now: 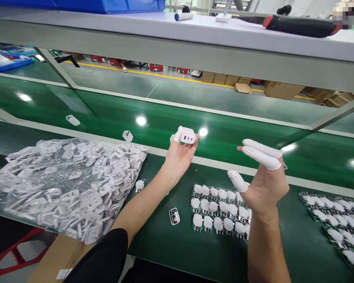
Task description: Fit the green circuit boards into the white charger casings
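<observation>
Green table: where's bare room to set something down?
Bare room shows between the middle circuit boards and the near edge of the table, and between the right forearm and the right-hand boards. The bag of white parts crowds the left.

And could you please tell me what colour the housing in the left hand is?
The housing in the left hand is white, shown in the head view.

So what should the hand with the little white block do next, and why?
Maybe the left hand should set the white block down on the green belt. The hand has it near the belt's close edge, its slotted face looks in place, and two other white pieces already lie on that belt.
</observation>
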{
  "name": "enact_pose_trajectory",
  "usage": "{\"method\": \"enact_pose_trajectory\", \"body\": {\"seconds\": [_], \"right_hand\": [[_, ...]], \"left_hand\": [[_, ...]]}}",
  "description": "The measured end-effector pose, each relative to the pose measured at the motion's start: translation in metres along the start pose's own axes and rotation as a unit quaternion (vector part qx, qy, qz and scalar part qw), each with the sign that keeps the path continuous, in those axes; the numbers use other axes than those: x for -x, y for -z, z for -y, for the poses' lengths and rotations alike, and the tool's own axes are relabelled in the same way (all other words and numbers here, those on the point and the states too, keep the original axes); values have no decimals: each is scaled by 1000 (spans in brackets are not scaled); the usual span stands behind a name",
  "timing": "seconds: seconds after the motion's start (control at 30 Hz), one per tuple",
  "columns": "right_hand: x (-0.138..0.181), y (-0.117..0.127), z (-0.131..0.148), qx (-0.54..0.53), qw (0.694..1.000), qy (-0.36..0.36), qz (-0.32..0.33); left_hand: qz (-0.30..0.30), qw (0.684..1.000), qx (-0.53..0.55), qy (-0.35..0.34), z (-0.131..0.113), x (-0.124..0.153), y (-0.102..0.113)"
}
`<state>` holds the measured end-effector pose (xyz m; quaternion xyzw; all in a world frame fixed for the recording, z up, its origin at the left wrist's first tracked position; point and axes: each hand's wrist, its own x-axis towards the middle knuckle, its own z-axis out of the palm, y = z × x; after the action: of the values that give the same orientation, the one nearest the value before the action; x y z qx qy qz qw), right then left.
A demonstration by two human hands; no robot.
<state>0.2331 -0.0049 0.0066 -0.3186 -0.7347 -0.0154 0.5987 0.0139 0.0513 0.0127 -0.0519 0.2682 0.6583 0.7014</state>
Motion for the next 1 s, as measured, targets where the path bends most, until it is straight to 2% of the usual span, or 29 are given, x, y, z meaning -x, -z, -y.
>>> {"method": "enact_pose_trajectory", "body": {"seconds": [0.07,0.17,0.23,0.3,0.33,0.37,0.4,0.43,0.5,0.53,0.57,0.73,0.87,0.93,0.97,1.0], "right_hand": [[-2,0,2,13,1000,4,13],[-4,0,5,26,999,10,25],[-5,0,5,30,999,12,27],[-5,0,5,27,999,13,26],[-5,0,4,24,999,14,25],[-4,1,4,22,999,14,24],[-4,1,3,22,999,16,23],[-3,2,2,24,999,17,21],[-3,3,2,25,999,15,22],[-3,4,2,25,999,15,22],[-4,4,2,23,999,14,22],[-6,3,5,25,999,8,36],[2,-12,5,12,997,-14,77],[8,-31,3,15,982,-64,175],[12,-44,1,28,963,-100,250],[15,-59,-1,59,923,-145,352]], "left_hand": [[-23,1000,13,6,-1,3,-3],[-26,1000,13,3,-1,0,-1],[0,1000,-22,-18,1,-9,6],[62,989,-116,-61,4,-22,17],[105,972,-191,-90,6,-30,23],[151,940,-282,-120,7,-39,30],[190,888,-391,-151,8,-48,36],[216,819,-501,-177,8,-57,43],[224,676,-669,-214,6,-75,53],[215,625,-717,-222,4,-84,57],[204,591,-746,-227,1,-93,59],[171,528,-801,-222,-18,-131,64],[114,503,-823,-239,-48,-139,66],[67,494,-822,-273,-73,-134,66],[42,489,-822,-290,-88,-130,66],[21,482,-823,-299,-104,-127,67]]}}
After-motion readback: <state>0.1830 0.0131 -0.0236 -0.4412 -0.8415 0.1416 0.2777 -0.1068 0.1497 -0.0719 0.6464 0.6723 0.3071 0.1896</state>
